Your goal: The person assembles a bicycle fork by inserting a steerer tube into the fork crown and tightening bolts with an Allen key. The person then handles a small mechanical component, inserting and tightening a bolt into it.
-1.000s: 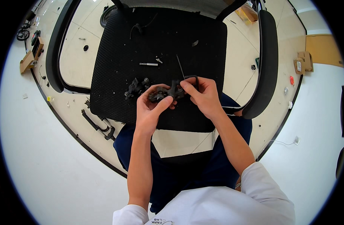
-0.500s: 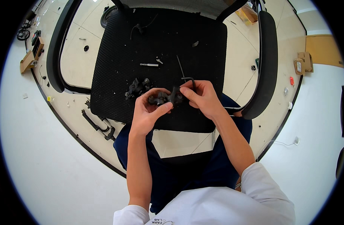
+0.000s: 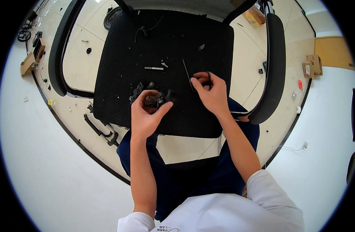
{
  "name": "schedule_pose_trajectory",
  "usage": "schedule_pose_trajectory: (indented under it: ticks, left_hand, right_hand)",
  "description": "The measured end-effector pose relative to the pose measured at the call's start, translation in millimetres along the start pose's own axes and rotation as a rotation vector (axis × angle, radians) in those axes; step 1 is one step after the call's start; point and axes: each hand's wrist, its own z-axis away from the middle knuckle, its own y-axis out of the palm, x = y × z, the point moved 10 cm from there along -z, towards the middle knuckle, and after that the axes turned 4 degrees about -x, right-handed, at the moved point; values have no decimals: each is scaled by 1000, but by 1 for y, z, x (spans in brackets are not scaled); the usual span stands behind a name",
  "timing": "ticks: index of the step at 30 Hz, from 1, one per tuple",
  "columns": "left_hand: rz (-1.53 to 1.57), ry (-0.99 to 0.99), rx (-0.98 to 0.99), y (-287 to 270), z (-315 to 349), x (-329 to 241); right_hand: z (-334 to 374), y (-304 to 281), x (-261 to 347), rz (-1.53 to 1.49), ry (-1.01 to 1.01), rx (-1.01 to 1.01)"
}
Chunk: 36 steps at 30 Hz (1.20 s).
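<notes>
My left hand (image 3: 145,118) is closed around a black bicycle brake caliper (image 3: 153,101), whose far parts show past my fingertips. Partly behind that hand, a second dark caliper (image 3: 137,92) lies on the seat. My right hand (image 3: 213,94) is apart from the left, with its fingers curled round a black hex key (image 3: 209,78); its bend sticks up above the knuckles. The thumb and forefinger are at the near end of a long thin dark rod (image 3: 186,69) on the seat. Whether they touch it, I cannot tell.
The black chair seat (image 3: 166,42) bears a silver pin (image 3: 154,68), small bolts (image 3: 164,64) and a dark cable piece (image 3: 145,31). Armrests (image 3: 267,69) rise at both sides. A fork-like part (image 3: 102,129) lies on the floor at left; cardboard boxes (image 3: 313,65) stand at right.
My right hand has come away from the caliper, moving slightly up and right with the hex key. My left hand has shifted a little left, still holding the caliper.
</notes>
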Motion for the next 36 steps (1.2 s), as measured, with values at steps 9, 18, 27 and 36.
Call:
schedule_pose_trajectory:
  ticks: [9,18,27,36]
  left_hand:
    - [-288,102,-24,4,3,-7]
    - [-229,43,-15,4,1,-3]
    - [-149,118,-33,8,-1,0]
    - [65,-125,95,28,-2,17]
  right_hand:
    - [-2,6,6,304,-72,-66]
    - [-1,9,3,79,7,17]
    - [29,52,-2,-285,278,402]
    - [31,49,6,-234,193,462]
